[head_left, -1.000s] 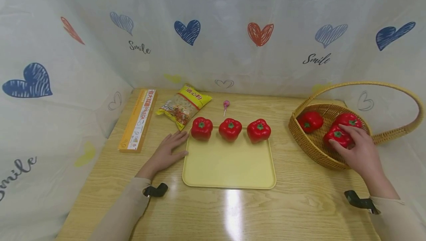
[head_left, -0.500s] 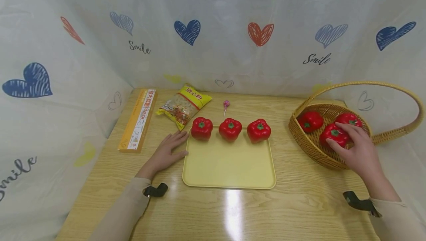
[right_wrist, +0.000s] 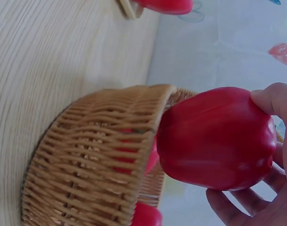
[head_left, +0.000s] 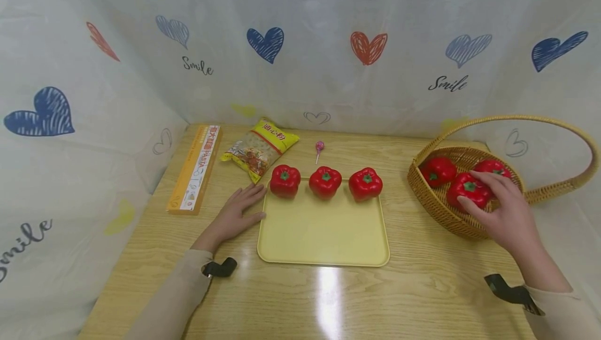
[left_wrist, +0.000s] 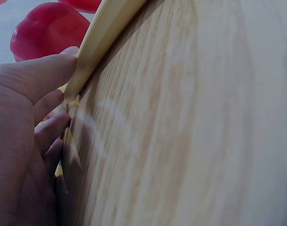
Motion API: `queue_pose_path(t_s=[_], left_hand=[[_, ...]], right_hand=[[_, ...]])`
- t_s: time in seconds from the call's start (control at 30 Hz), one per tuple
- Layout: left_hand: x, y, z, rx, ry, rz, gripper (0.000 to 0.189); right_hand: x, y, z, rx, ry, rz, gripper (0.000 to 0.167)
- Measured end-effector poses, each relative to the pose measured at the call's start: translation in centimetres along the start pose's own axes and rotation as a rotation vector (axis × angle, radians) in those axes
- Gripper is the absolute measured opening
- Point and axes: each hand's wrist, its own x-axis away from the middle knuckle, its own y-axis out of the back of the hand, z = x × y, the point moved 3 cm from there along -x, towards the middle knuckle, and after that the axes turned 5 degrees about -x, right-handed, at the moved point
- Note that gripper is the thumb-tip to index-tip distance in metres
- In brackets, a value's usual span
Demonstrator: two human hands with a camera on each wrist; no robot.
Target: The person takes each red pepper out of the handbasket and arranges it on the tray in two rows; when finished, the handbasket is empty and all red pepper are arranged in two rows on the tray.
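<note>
My right hand [head_left: 509, 215] grips a red bell pepper [right_wrist: 216, 139] between thumb and fingers. In the right wrist view that pepper stands above the rim of the wicker basket [right_wrist: 86, 160]. Two more peppers lie in the basket, one at its left [head_left: 439, 171] and one at its back [head_left: 493, 168], partly behind my fingers. My left hand [head_left: 237, 212] rests on the table with fingers outstretched, fingertips at the left rim of the yellow tray [head_left: 324, 235]. Along the tray's far edge stand three red peppers: a left one [head_left: 284, 181], a middle one [head_left: 325, 182] and a right one [head_left: 365, 184].
An orange pasta box [head_left: 194, 168] lies at the far left of the wooden table [head_left: 422, 288]. Beside it is a yellow bag of pasta [head_left: 260, 148], then a pink lollipop [head_left: 320, 147]. The basket's tall handle [head_left: 516, 117] arches over the right side. A patterned curtain hangs behind.
The pepper in my right hand has risen out of the basket and shifted slightly left. My left hand has stayed at the tray's edge.
</note>
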Motion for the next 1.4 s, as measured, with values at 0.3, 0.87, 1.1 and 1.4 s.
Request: queue_pose_path(t_s=[0.3, 0.87, 1.1, 1.4], left_hand=[[-0.1, 0.0, 0.0, 0.0, -0.005, -0.004, 0.068], [0.0, -0.1, 0.0, -0.007, -0.005, -0.002, 0.068], [0.0, -0.1, 0.0, 0.001, -0.006, -0.002, 0.069], [0.0, 0.0, -0.2, -0.001, -0.004, -0.002, 0.068]], right_hand=[[0.4, -0.3, 1.7, -0.003, 0.015, 0.038, 0.062], [1.4, -2.6, 3.8, -0.052, 0.09, 0.081, 0.062], [1.5, -3.8, 4.5, -0.083, 0.138, 0.085, 0.063], [1.6, -5.2, 5.4, -0.083, 0.162, 0.115, 0.063]])
